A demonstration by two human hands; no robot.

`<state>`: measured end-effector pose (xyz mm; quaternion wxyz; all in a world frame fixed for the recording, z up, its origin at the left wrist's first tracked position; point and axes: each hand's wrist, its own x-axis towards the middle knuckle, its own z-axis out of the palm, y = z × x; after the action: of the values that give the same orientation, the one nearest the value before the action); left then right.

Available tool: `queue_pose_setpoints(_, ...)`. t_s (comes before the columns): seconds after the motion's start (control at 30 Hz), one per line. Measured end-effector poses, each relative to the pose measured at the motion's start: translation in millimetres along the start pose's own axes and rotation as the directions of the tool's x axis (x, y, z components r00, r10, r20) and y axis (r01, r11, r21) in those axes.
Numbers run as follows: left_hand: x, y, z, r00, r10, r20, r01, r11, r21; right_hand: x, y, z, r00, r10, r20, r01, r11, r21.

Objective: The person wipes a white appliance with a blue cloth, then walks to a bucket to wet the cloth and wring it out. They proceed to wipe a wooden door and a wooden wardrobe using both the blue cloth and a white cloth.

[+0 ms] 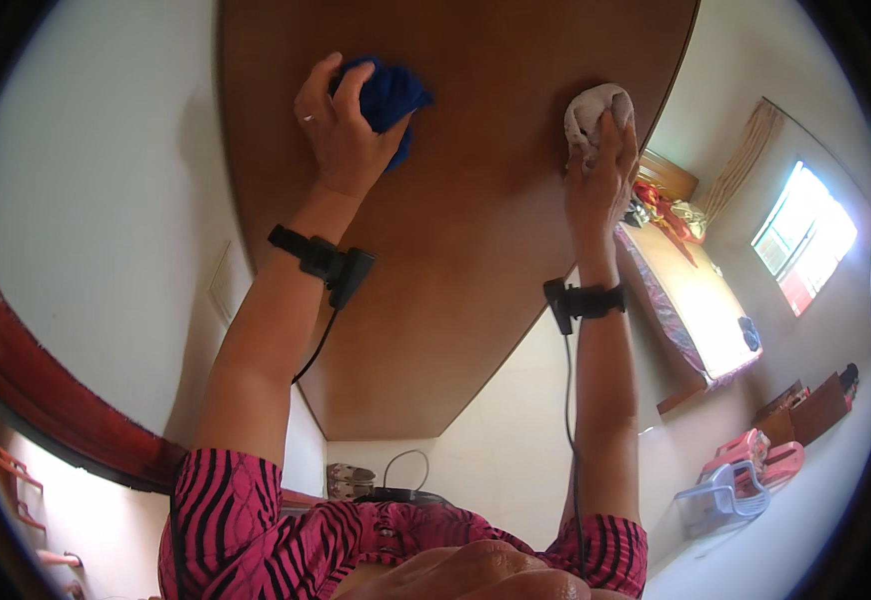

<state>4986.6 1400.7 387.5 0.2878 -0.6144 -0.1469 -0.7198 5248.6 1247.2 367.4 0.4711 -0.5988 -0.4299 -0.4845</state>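
Observation:
A brown wooden panel (465,247), apparently the side of a tall cabinet or a door, fills the upper middle of the view. My left hand (349,127) holds a crumpled blue cloth (390,94) against its surface, fingers curled over the cloth. Near the panel's right edge, my right hand (604,176) presses a folded whitish cloth (593,109) on the wood. Each forearm wears a black strap with a small device and a cable.
A white wall (105,187) adjoins the panel on the left. On the right are a bed (690,300) with piled fabric, a bright window (803,232), pink plastic chairs (784,461) and a light blue one (724,499). Floral shoes (349,481) stand below.

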Motion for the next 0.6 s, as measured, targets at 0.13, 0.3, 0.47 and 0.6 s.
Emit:
queue_pose_setpoints(0.13, -5.5, -2.5, 5.2, 0.992, 0.099, -0.074, -0.104, 0.993, -0.056, 5.7, -48.6, 7.0, 0.998, -0.059, -0.015, 0.060, 0.998, 0.035)
queue_pose_setpoints(0.3, -5.2, 5.9, -7.2, 0.988, 0.119, 0.096, -0.128, 0.988, 0.089, 37.6, -140.0, -1.5, 0.954, -0.287, 0.083, 0.282, 0.957, 0.062)
queue_pose_setpoints(0.47, -26.0, 11.7, -38.1, 0.929, 0.068, 0.364, -0.121, 0.985, 0.124, 67.5, -122.0, 1.6, 0.944, -0.327, -0.039, 0.329, 0.942, 0.062)
queue_pose_setpoints(0.6, -54.0, 20.7, -49.7, 0.886, 0.013, 0.463, -0.097, 0.983, 0.158, 106.7, -10.3, 15.2, 0.968, -0.188, -0.168, 0.170, 0.979, -0.116)
